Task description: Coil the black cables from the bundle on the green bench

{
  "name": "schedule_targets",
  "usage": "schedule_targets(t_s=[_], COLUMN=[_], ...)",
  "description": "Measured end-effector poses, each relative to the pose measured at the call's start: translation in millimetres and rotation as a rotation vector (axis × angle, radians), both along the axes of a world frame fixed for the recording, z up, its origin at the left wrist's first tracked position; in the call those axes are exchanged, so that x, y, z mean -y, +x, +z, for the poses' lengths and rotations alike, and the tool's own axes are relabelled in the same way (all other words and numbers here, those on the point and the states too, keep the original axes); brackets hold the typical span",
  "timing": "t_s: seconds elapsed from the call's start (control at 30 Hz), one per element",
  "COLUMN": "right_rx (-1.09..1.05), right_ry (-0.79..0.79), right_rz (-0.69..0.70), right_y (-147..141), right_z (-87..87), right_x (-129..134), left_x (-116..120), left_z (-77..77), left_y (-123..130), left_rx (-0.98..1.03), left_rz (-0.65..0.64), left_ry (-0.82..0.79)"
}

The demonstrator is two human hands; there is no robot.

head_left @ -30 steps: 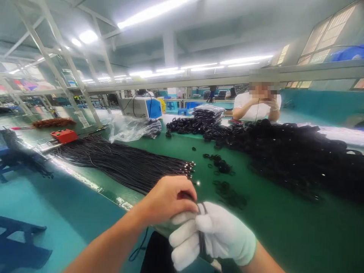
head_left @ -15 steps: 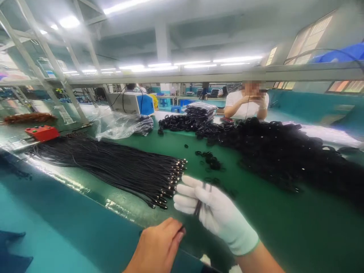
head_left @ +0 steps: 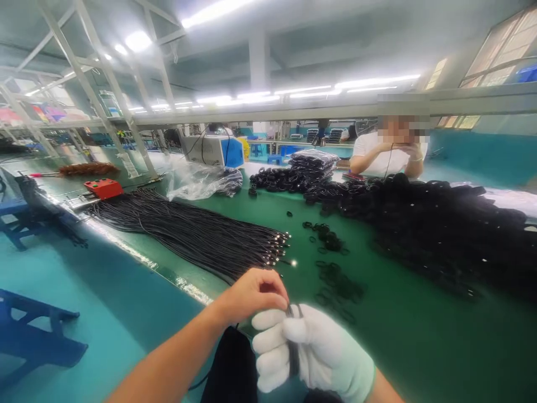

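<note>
My right hand, in a white glove, is closed around a black cable that runs in dark strands across its palm, the thumb pressed over it. My bare left hand meets it at the glove's fingertips, with thumb and forefinger pinched on the upper part of the same strands. Just beyond both hands lies a long row of straight black cables, their metal plugs pointing right. Small black rings lie loose on the green tabletop past my right hand.
A large heap of coiled black cables covers the right side. Clear plastic bags, a red box and a blue-and-white machine stand farther back. Across the table sits a person. Blue stools are at lower left.
My left hand has moved up and right to the gloved hand and now pinches the cable there. My right hand has come nearer and its fingers have curled in. The view has turned left.
</note>
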State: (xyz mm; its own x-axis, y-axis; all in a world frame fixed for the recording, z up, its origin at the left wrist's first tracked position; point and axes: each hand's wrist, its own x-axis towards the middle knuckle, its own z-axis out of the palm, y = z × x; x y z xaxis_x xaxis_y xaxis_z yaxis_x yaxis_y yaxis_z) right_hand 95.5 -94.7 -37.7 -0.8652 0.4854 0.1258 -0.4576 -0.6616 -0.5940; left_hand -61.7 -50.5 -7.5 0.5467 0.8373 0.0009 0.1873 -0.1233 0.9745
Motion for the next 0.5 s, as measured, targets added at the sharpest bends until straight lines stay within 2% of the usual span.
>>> schedule_targets(t_s=[0.07,0.13,0.2,0.23,0.3,0.4,0.5], right_rx=[-0.046,-0.074,-0.078,-0.061,0.008,0.137,0.276], right_ry=[-0.121,-0.161,-0.138,-0.125,-0.103,-0.082,-0.022], right_rz=[-0.105,-0.265,-0.399,-0.456,-0.541,-0.649,-0.671], right_y=[-3,-1,6,10,17,20,19], right_z=[5.0,11.5,17.3,19.3,21.0,18.9,15.9], right_x=[-1,-4,-11,-15,-22,-28,-23], left_x=[9,22,36,43,56,68,68], left_z=[-19.5,-38.0,-50.5,-53.3,-51.6,-37.8,-23.9], left_y=[2,1,-3,-4,-6,2,12], left_rx=[0.062,0.05,-0.051,-0.129,-0.314,-0.587,-0.735], left_rz=[0.089,0.137,0.17,0.196,0.239,0.234,0.218], left_ry=[-0.11,-0.189,-0.189,-0.138,0.034,0.292,0.497])
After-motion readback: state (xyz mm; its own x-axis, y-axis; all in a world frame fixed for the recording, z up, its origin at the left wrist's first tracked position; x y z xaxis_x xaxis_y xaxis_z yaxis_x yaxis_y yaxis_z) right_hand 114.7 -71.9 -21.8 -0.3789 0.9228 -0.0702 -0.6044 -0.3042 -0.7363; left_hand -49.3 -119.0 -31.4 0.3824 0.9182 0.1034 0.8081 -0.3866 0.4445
